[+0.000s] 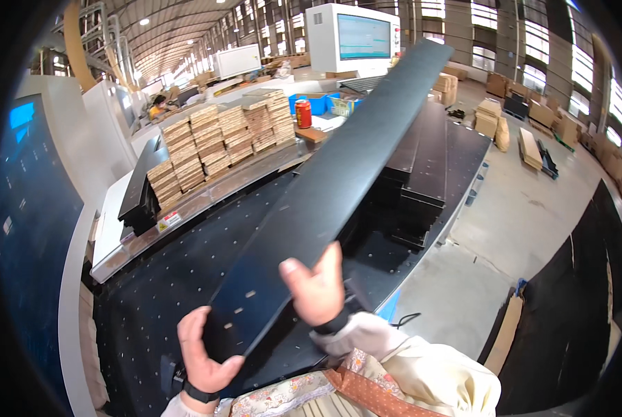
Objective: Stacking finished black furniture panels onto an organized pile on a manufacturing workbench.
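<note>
A long, narrow black board (325, 184) slants from near my body up toward the far right, its far end raised above the table. Small pale slots mark its near end. My left hand (205, 354) grips the near end, fingers along one edge and thumb at the other. Against the board's right edge is my right hand (318, 286), its thumb over the top face; its other fingers are partly hidden. Beneath the board lies a black table (165, 278) dotted with pale points. Stacked dark boards (426, 174) rest on the table's right side.
Cut particle-board pieces (207, 142) stand stacked along the far-left ledge, near a red can (303, 114) and a blue bin (315, 103). A white machine with a screen (363, 36) rises behind. Black sheets (568, 306) stand at right.
</note>
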A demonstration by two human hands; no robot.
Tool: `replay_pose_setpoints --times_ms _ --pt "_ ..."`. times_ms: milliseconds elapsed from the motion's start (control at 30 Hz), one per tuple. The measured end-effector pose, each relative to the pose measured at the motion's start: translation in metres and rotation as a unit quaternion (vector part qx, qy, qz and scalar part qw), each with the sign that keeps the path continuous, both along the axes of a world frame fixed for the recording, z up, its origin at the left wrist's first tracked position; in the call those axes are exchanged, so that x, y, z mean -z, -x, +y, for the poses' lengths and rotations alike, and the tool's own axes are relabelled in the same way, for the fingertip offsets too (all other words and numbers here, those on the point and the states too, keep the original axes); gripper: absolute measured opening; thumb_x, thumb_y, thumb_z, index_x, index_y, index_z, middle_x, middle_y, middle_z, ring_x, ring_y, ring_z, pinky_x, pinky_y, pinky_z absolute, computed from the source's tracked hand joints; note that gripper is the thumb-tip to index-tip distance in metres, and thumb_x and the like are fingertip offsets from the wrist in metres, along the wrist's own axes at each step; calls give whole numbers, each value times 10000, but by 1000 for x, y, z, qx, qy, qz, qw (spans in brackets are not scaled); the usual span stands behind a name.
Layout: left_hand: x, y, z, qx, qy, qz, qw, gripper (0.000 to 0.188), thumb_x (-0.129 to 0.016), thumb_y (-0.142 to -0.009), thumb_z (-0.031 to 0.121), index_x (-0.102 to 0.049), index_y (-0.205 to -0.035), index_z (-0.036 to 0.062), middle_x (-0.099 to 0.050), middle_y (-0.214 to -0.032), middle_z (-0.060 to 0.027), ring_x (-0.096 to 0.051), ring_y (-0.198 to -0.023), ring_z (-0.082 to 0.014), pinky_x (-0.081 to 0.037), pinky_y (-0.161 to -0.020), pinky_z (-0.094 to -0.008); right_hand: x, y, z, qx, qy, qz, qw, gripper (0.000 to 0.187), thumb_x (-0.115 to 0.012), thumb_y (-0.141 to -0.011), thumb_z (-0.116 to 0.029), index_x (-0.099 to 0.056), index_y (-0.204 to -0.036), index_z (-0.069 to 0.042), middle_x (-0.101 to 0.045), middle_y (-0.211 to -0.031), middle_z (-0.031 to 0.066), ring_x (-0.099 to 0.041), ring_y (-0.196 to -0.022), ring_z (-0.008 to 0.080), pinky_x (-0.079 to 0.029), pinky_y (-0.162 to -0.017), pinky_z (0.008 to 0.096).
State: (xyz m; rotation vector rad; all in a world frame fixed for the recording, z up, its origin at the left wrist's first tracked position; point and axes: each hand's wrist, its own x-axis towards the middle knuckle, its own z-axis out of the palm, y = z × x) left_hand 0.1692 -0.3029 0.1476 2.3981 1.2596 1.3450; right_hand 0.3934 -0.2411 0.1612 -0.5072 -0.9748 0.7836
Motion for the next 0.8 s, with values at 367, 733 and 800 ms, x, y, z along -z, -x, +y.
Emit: replay_pose_setpoints --times_ms 367,733,800 --pt "-13 -95 48 366 63 148 917 579 -772 -731 318 -578 -1209 56 -537 -1280 -138 -496 -1196 -350 -400 -993 -436 -41 -292 19 81 137 7 987 215 -533 -782 -37 -527 -995 -4 -613 -841 99 -634 -694 212 -540 -593 331" --pt "86 -67 84 176 157 117 965 409 -746 -739 171 -632 -1105 31 -630 -1127 -130 -529 -1152 -329 -408 -991 -410 -40 -388 113 136 196 -16 971 107 -633 -780 -98 -577 -829 -21 -585 -742 69 -593 -626 190 -505 -576 337" --pt "101 -56 86 136 179 109 968 405 -744 -734 163 -633 -1101 33 -633 -1123 -127 -530 -1152 -332 -410 -987 -410 -31 -400 137 219 209 -50 952 156 -631 -797 -139 -610 -840 9 -612 -737 72 -591 -639 176 -476 -562 309"
